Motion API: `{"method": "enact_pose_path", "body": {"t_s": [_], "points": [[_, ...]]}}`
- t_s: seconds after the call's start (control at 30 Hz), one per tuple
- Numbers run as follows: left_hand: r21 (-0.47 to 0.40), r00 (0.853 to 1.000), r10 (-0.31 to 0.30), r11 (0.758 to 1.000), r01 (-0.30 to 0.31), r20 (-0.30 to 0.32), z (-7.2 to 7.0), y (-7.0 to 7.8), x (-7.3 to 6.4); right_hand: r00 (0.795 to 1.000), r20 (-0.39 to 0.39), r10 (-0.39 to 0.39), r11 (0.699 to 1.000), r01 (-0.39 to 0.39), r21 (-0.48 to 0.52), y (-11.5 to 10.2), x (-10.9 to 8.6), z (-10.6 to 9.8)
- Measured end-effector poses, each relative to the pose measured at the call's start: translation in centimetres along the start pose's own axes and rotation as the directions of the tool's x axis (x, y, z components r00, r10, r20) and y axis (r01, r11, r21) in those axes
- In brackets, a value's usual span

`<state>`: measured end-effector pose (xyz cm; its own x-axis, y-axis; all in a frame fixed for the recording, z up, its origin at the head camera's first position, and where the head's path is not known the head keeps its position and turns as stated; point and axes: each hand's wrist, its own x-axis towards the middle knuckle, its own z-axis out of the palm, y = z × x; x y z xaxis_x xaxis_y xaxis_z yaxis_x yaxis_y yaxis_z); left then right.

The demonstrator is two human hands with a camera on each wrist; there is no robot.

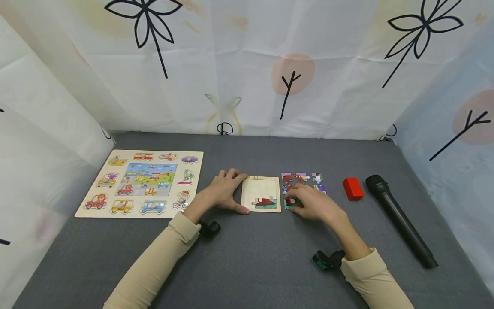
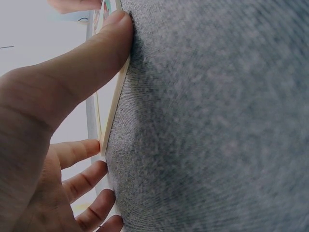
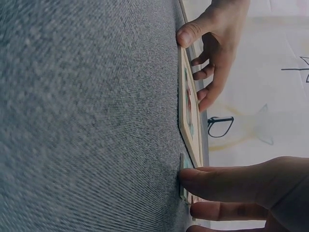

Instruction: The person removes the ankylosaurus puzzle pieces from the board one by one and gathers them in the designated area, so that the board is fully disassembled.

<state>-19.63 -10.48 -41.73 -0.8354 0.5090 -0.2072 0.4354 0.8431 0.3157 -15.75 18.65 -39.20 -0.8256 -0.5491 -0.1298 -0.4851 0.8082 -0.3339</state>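
A small wooden puzzle tray (image 1: 259, 187) lies flat on the grey table, with a few joined red and green pieces (image 1: 266, 203) in its near right corner. My left hand (image 1: 224, 192) holds the tray's left side, thumb (image 2: 118, 36) at the near edge and index fingertip at the far corner. Just right of the tray lie several loose jigsaw pieces (image 1: 302, 176) in rows, partly hidden by my right hand (image 1: 314, 205). Its thumb and fingers pinch a jigsaw piece (image 3: 184, 162) at the group's near left corner, low at the table surface.
A large wooden vehicle puzzle board (image 1: 129, 202) lies to the left. On the right are a red block (image 1: 353, 189) and a black microphone (image 1: 401, 221). White patterned cloth (image 1: 247, 98) walls off the table's back and sides.
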Motion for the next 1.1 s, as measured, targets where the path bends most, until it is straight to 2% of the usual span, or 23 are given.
{"method": "enact_pose_path", "body": {"t_s": [0.4,0.67,1.1], "points": [[0.009,1.000,-0.002,1.000,0.001,0.003,0.0,0.0,0.0,0.998,-0.041,0.043,0.999,-0.042,0.018,-0.8,0.2,-1.1],[0.000,1.000,-0.008,1.000,0.008,0.011,0.0,0.1,0.0,0.997,-0.071,-0.008,0.999,0.011,0.053,-2.2,0.9,-2.3],[-0.002,1.000,-0.010,1.000,0.010,0.013,0.0,0.0,0.1,0.998,-0.045,-0.033,0.997,0.036,0.061,-5.2,2.9,-2.7]]}}
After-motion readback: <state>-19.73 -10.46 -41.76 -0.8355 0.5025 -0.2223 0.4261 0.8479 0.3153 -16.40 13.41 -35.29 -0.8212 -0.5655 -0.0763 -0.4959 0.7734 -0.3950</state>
